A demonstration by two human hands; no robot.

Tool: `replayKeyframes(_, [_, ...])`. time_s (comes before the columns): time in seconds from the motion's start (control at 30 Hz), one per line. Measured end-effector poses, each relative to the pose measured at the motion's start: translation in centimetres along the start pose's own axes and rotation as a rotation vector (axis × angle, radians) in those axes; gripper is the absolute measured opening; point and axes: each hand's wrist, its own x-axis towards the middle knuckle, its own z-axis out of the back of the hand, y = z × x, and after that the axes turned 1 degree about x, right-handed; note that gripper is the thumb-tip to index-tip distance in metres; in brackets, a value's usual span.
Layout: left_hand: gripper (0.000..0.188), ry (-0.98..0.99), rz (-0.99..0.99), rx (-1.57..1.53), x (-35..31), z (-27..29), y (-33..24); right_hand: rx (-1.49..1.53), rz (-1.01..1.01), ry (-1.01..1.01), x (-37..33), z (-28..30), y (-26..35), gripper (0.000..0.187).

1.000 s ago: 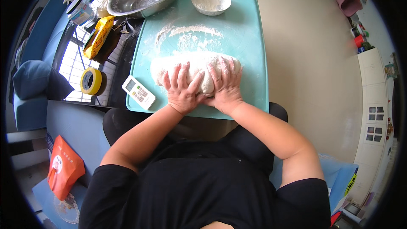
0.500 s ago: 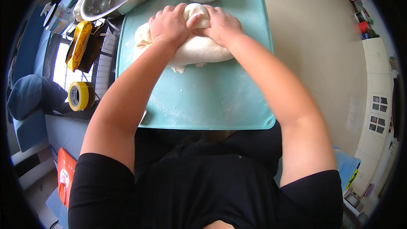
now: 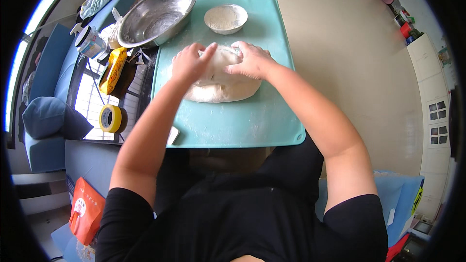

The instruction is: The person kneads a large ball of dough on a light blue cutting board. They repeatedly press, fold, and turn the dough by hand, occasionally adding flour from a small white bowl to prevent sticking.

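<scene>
1. Two hands of mine are on one big lump of dough (image 3: 224,93), which lies across the middle of the blue-green board (image 3: 228,128), in front of me.
2. My left hand (image 3: 190,62) lies over the left part of the dough, thumb lifted and fingers bent over toward the far side. It is a little blurred, and I cannot tell whether it grips the dough or just rests on it.
3. My right hand (image 3: 253,61) is at the far right part, thumb and fingers spread well apart, the thumb reaching inward over the dough. Whether its hidden fingertips pinch anything, I cannot tell either.
4. I judge the step in hand to be kneading, probably at the point of gathering the far edge to fold it: the dough looks raised between my hands, with a smooth, rounded edge nearer me.
5. To my mind the next move calls for an even hold on both sides, a fold toward my body, then steady weight through the palms.
6. Beyond the dough stands a small bowl (image 3: 226,31) of flour, handy should the dough turn sticky. The metal basin (image 3: 171,33), floury inside, sits at the board's far left corner, well apart from my fingers.
</scene>
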Motion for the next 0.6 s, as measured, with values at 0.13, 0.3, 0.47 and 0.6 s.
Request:
replayKeyframes(0.13, [0.053, -0.406, -0.272, 0.245, -5.7, -5.3, -1.3, -0.250, 0.140, -0.363, -3.2, -4.5, -0.8, 0.098])
replayKeyframes(0.3, [0.066, -0.590, -0.497, 0.294, -10.9, -9.2, 1.5, -0.294, 0.181, -0.413, -7.0, -9.1, -1.3, 0.097])
replayKeyframes(0.47, [0.070, -0.637, -0.598, 0.364, -8.2, -10.4, 2.7, -0.381, 0.162, -0.350, -4.9, -8.3, -1.3, 0.094])
replayKeyframes(0.6, [0.066, -0.535, -0.432, 0.392, -3.5, -8.3, 1.1, -0.348, 0.019, -0.150, 0.3, -4.8, -0.2, 0.072])
